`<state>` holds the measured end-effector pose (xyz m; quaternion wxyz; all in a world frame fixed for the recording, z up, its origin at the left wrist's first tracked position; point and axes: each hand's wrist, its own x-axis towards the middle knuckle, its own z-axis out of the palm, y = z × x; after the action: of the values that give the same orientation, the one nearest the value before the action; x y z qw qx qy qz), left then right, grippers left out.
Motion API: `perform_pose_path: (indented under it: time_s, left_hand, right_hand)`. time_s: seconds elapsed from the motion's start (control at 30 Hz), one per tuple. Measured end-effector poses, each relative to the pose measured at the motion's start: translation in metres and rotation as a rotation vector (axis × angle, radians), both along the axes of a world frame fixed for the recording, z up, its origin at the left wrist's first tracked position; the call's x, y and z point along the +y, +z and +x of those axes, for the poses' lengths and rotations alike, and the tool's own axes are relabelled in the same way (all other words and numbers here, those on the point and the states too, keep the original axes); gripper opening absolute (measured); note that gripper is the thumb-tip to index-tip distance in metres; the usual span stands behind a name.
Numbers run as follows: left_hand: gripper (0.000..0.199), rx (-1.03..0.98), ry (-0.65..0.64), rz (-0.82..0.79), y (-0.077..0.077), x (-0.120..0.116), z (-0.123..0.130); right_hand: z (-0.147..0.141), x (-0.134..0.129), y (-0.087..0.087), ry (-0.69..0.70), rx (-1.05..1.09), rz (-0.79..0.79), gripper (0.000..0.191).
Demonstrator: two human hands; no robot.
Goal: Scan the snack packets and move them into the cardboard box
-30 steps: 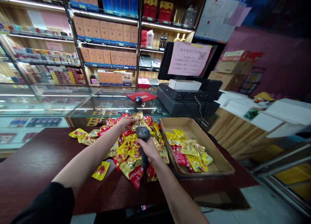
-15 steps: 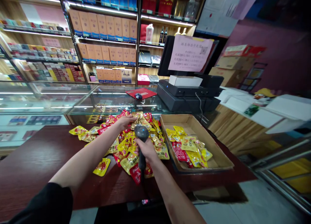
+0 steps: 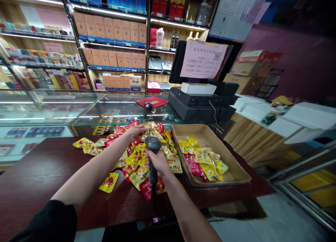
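My right hand [image 3: 158, 162] is wrapped round the handle of a dark barcode scanner [image 3: 153, 143], its head up over the pile. My left hand [image 3: 136, 132] lies at the back of the heap, its fingers closed on a gold snack packet [image 3: 150, 129]. Red, yellow and gold packets [image 3: 135, 158] are heaped on the dark red table [image 3: 34, 175]. One yellow packet [image 3: 109, 182] lies apart at the near left of the heap. To the right, an open cardboard box [image 3: 233, 161] holds several more packets [image 3: 204, 155].
Behind the table stand a glass counter [image 3: 89, 112], a red mouse pad [image 3: 157, 102] with a mouse, and a monitor [image 3: 175, 63] with a paper sheet on it. White boxes [image 3: 301, 116] are at the right. Stocked shelves line the back.
The view has shifted very slightly. Both hands, the scanner and the packets stay in nearly the same places.
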<state>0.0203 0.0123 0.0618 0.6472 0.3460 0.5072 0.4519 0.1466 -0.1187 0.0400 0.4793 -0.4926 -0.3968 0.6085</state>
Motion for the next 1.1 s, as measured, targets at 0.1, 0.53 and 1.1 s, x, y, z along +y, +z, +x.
perform_pose_path:
  time_s: [0.1,0.53,1.1]
  left_hand:
    - [0.046,-0.039,-0.048,-0.015,0.009,-0.01,0.005]
    - [0.026,-0.14,-0.379,0.045,0.029,-0.026,0.135]
    - [0.041,-0.112,-0.425,0.077,0.012,-0.057,0.131]
  right_hand:
    - [0.012,0.003,0.006,-0.094,-0.016,0.087,0.013]
    - [0.144,0.015,0.049,-0.473,0.168,0.18,0.03]
    - [0.194,-0.005,0.041,-0.55,0.123,0.153,0.036]
